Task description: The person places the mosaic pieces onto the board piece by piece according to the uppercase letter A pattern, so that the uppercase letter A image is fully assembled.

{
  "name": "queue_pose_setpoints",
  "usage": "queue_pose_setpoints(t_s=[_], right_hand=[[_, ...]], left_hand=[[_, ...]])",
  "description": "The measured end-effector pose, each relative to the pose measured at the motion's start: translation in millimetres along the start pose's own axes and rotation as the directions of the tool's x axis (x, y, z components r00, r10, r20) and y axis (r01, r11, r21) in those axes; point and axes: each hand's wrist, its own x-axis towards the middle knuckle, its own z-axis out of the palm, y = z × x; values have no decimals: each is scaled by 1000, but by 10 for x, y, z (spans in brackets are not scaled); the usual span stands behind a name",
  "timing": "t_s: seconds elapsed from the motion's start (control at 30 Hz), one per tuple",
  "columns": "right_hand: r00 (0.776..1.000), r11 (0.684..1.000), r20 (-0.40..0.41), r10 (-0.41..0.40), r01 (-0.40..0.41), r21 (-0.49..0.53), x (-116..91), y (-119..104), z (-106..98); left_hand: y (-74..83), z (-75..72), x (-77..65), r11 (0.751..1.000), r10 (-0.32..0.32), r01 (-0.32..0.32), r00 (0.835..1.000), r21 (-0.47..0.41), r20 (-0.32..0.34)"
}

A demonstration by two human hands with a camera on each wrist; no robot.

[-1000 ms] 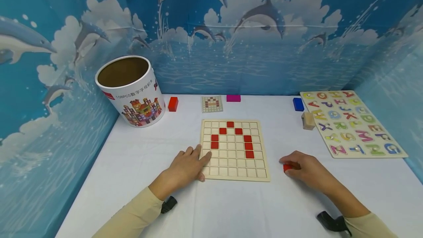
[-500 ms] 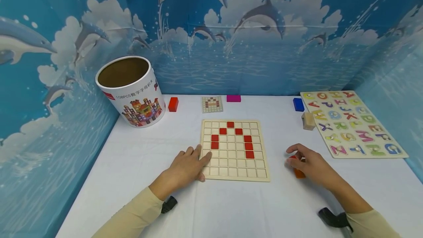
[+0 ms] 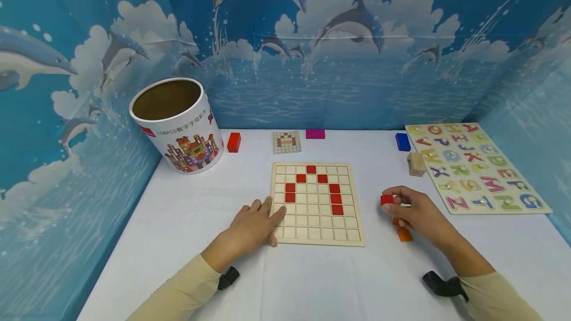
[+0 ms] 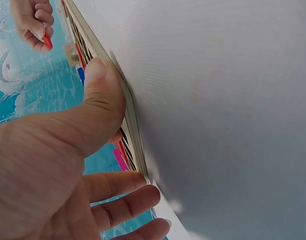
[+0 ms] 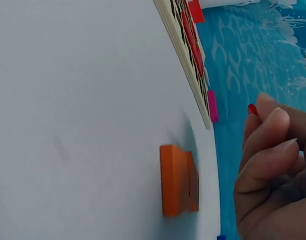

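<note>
A cream grid board (image 3: 319,221) lies on the white table, with several red squares forming an arch in its cells. My left hand (image 3: 255,222) rests at the board's left edge, fingers on the surface; the left wrist view shows its thumb (image 4: 100,90) along the board's edge. To the right of the board, my right hand (image 3: 415,209) pinches a small red tile (image 3: 386,200) between thumb and fingers. Under that hand are orange blocks (image 3: 404,234), partly covered in the head view. The right wrist view shows the orange blocks (image 5: 175,180) on the table below the raised fingers.
A pattern card (image 3: 287,141) lies behind the board, near a magenta block (image 3: 315,134). A large white bucket (image 3: 187,135) and a red block (image 3: 234,142) stand at back left. At right are a blue block (image 3: 403,142), a wooden block (image 3: 417,164) and an alphabet board (image 3: 475,167).
My right hand has drawn back, then come up with the red tile between its fingers, and the orange blocks beneath have come into view. My left hand stays at the board's edge.
</note>
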Motion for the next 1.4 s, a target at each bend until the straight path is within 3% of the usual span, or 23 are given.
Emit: queue_pose_setpoints(t_s=[0.17, 0.3, 0.43, 0.6, 0.67, 0.77, 0.93, 1.07, 1.2, 1.3, 1.4], right_hand=[[1000, 996, 12, 7, -8, 84, 71, -95, 108], [999, 991, 22, -34, 31, 127, 190, -255, 274], [996, 983, 52, -68, 58, 175, 353, -432, 520], [983, 979, 148, -105, 76, 191, 491, -674, 936], [975, 983, 175, -137, 113, 142, 526, -781, 1114], [961, 979, 193, -197, 203, -12, 556, -923, 1345], [953, 932, 175, -248, 284, -226, 582, -1069, 1579], [954, 915, 147, -262, 294, -278, 604, -1113, 1641], [960, 927, 144, -240, 271, -259, 600, -1096, 1598], [967, 947, 123, -224, 246, -205, 556, -1009, 1427], [968, 959, 86, -235, 245, -145, 459, -816, 1116]], left_hand=[[5, 33, -2, 1000, -2, 2, 1000, 10, 10], [-3, 45, 5, 1000, 6, -6, 1000, 9, -4], [-5, 37, 14, 1000, -12, 12, 1000, 6, -10], [-3, 35, 18, 998, -67, 67, 998, -2, -14], [-12, 34, 23, 997, -79, 79, 997, -14, -8], [-25, 28, 34, 996, -83, 83, 997, -22, 8], [-34, 30, 37, 995, -93, 94, 995, -21, 23], [-42, 35, 30, 994, -107, 108, 994, -30, 37], [-49, 41, 23, 994, -108, 109, 993, -26, 41], [-51, 47, 19, 995, -97, 98, 995, -31, 28], [-54, 52, 18, 995, -89, 89, 996, -34, 15]])
